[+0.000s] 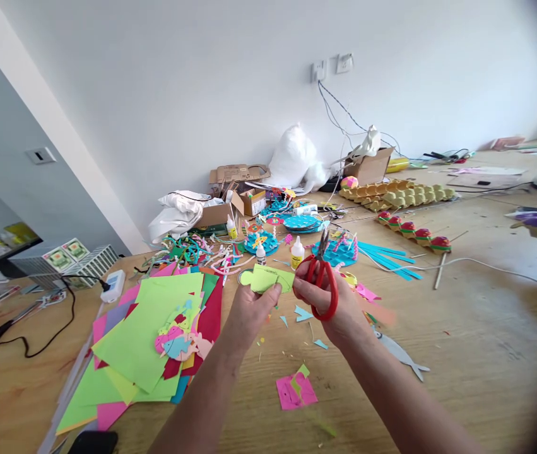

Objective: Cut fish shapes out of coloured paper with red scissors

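Observation:
My left hand (255,309) pinches a piece of light green paper (268,277) that has dark drawn lines on it. Close to its right end, my right hand (327,302) grips a pair of red-handled scissors (329,296), blades pointing up and away from me. Whether the blades touch the paper I cannot tell. Below the hands, a pink paper square (291,394) lies on the table with a green scrap on it. Blue paper scraps (302,313) are scattered between my arms. A small glue bottle (297,254) stands just beyond the hands.
Stacked coloured paper (149,334) with fish cut-outs (178,340) lies at left. Blue decorated plates (261,243), pipe cleaners (187,252) and cardboard boxes (221,214) fill the back. Egg cartons (401,194), blue strips (391,255), a white cable (495,265) and a grey fish cut-out (401,353) are at right.

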A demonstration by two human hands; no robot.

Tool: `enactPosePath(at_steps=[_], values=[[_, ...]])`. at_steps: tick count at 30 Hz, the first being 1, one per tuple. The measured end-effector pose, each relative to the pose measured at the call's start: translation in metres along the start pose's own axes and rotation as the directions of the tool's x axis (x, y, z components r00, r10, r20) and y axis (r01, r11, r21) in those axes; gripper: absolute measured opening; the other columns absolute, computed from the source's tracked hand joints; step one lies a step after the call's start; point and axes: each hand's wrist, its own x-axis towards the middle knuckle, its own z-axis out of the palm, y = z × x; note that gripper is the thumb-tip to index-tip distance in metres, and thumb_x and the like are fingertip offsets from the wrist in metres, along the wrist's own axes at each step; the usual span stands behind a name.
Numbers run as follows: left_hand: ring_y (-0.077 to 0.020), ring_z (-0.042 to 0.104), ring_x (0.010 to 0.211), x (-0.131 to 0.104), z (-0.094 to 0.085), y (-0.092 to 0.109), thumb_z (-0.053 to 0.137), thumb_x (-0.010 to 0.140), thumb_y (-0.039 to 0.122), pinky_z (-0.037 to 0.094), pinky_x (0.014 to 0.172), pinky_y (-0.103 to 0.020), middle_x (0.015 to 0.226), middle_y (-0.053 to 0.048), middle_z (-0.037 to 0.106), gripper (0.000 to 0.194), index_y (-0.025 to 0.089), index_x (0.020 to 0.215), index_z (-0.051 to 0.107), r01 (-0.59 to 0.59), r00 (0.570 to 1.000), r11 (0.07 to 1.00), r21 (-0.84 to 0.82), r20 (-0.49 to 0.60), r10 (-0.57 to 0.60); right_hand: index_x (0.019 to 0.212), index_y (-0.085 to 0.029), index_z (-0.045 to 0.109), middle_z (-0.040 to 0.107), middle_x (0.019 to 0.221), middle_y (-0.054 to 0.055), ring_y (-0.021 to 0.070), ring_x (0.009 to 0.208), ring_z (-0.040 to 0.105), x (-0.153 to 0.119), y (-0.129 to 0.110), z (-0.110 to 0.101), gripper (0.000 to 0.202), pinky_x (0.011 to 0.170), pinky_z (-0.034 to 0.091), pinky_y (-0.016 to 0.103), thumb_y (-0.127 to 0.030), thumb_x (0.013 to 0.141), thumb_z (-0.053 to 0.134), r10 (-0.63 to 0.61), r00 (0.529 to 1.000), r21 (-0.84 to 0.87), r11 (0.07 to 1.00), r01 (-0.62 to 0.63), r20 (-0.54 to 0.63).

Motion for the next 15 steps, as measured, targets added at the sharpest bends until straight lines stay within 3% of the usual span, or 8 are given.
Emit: enactPosePath(at_steps=[10, 15], values=[[-0.0111, 0.043, 0.056, 0.0057, -0.0066, 0.0067, 0.057, 0.068, 0.024, 0.036, 0.057, -0.023, 0.053, 0.003, 0.048, 0.02, 0.018, 0.051, 0.049, 0.032, 0.999, 0.999, 0.032, 0.003, -0.032, 0.072, -0.018, 0.053, 0.05, 0.059, -0.004, 0.0106, 0.054, 0.043, 0.0015, -0.0059, 0.0037, 0.016, 0.051, 0.033, 0.023, -0.03, 0.071, 0.063, -0.024, 0.997, -0.128, 0.991, 0.034, 0.076], [-0.0111, 0.044, 0.057, 0.004, -0.0079, 0.005, 0.058, 0.07, 0.028, 0.037, 0.057, -0.023, 0.055, 0.004, 0.048, 0.017, 0.018, 0.057, 0.052, 0.013, 0.999, 1.0, -0.011, 0.053, -0.013, 0.075, -0.019, 0.052, 0.049, 0.06, -0.005, 0.0101, 0.054, 0.043, 0.0036, -0.0041, 0.0072, 0.019, 0.05, 0.033, 0.022, -0.028, 0.067, 0.065, 0.004, 1.0, -0.069, 0.998, -0.003, 0.018]])
